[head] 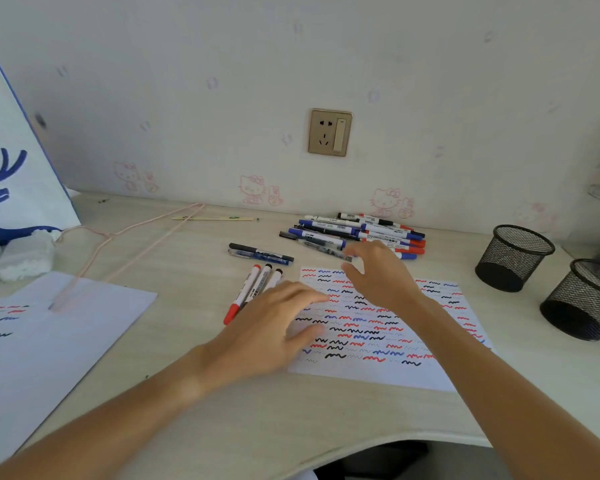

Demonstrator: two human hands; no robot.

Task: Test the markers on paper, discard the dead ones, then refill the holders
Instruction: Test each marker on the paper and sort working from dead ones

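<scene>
1. The left hand (271, 327) lies flat, fingers straight, on the edge of the paper (378, 341).
2. The right hand (378, 275) reaches to the pile of markers (357, 233), fingers loose, holding nothing.
3. Two black cups (515, 258) stand on the right.

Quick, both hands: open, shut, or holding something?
Left hand: open, resting on the squiggle-covered white paper sheet.
Right hand: open, holding nothing.

My left hand (271, 327) lies flat, palm down, fingers straight. My right hand (378, 275) reaches farther, fingers loosely spread and slightly bent, holding nothing.
</scene>
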